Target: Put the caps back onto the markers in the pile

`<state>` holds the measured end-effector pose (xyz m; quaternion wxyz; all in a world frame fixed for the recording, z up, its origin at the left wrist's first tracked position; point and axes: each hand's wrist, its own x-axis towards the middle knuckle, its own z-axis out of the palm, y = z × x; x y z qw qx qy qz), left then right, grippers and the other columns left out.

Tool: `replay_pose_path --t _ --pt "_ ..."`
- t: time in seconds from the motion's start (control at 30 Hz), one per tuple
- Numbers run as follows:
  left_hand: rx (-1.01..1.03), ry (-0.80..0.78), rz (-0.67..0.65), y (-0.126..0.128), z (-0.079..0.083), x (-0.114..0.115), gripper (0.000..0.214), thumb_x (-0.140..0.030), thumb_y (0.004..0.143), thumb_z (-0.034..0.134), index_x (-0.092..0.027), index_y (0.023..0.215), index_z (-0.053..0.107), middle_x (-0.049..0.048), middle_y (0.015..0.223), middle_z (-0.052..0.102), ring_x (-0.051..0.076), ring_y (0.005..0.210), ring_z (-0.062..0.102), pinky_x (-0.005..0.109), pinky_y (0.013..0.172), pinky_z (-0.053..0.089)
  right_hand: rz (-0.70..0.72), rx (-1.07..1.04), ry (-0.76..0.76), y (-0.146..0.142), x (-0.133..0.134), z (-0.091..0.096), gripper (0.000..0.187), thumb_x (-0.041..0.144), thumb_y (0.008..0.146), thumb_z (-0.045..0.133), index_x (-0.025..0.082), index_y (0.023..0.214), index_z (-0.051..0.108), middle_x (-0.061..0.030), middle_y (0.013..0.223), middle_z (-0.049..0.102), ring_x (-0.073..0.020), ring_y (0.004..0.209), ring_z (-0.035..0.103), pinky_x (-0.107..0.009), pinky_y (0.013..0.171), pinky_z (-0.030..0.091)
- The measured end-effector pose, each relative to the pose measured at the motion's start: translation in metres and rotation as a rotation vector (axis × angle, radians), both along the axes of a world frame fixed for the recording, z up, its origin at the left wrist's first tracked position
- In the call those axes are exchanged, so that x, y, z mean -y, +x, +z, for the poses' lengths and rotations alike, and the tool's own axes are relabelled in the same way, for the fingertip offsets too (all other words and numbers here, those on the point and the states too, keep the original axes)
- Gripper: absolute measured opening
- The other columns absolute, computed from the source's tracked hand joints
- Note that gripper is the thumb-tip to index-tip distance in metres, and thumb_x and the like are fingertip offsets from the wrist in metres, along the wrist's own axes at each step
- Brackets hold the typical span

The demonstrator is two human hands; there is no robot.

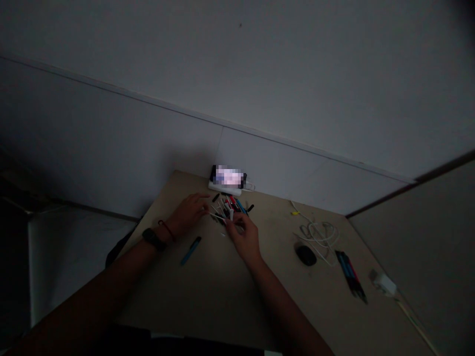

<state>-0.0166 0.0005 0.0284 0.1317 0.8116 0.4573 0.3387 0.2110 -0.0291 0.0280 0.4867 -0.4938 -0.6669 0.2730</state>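
Pale wall (260, 79) fills the bg across the top of the frame, dimly lit; tan desk (208, 301) below, lower ctr to lower right. Left of ctr: left hand (187, 213), dark watch (154, 239) & red band (166, 230) on its wrist, fingers part-spread by the near end of a thin white stick (217, 216); can't tell if it grips. Blue pen w/ dark cap (191, 250) lies apart, just below that hand. Ctr: lit phone (228, 177), screen blurred, propped on a white stand (224, 189) near the wall; pile of pens & parts (237, 201) in front. Right hand (246, 237) beside the pile, fingers pinched narrow on the stick's other end. Right of ctr: coiled white cable (319, 232), then black mouse (306, 255) just below it. Lower right: row of pens (351, 277), then white plug (386, 285) near the desk's edge.
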Motion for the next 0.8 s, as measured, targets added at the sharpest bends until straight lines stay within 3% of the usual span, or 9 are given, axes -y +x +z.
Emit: replay_pose_path --t 0.1,0.2,0.43,0.8 --pt "0.062 -0.047 0.043 -0.008 0.005 -0.003 0.02 -0.031 0.098 0.051 -0.018 0.092 0.065 0.0087 0.102 0.071 0.022 0.098 0.065 0.04 0.092 0.053 -0.031 -0.008 0.014 0.004 -0.002 0.002 0.022 0.042 0.087 0.064 0.02 0.087 0.065 -0.006 0.088 0.071 -0.0213 0.081 0.066 -0.034 0.078 0.053" --pt "0.161 -0.059 0.128 -0.011 0.009 -0.002 0.024 -0.036 0.098 0.051 -0.019 0.089 0.065 0.0049 0.087 0.071 0.02 0.084 0.066 0.035 0.081 0.053 -0.033 0.011 0.024 0.01 -0.006 0.002 0.026 0.041 0.09 0.061 0.019 0.099 0.07 -0.0081 0.096 0.073 -0.0225 0.085 0.067 -0.035 0.079 0.053" --pt "0.338 0.032 0.206 -0.007 0.016 0.004 0.029 -0.046 0.095 0.058 -0.02 0.091 0.071 0.0049 0.091 0.074 0.019 0.084 0.068 0.033 0.081 0.055 -0.026 0.074 0.06 0.016 -0.012 -0.001 0.03 0.04 0.094 0.056 0.021 0.11 0.074 -0.0093 0.102 0.072 -0.0243 0.094 0.067 -0.035 0.08 0.053" --pt "0.25 0.067 0.172 -0.009 0.014 0.004 0.031 -0.045 0.097 0.055 -0.021 0.092 0.074 0.005 0.091 0.076 0.02 0.087 0.068 0.036 0.086 0.054 -0.04 0.092 0.076 0.019 -0.014 -0.001 0.032 0.039 0.096 0.053 0.023 0.113 0.074 -0.0094 0.104 0.069 -0.024 0.095 0.065 -0.037 0.08 0.053"
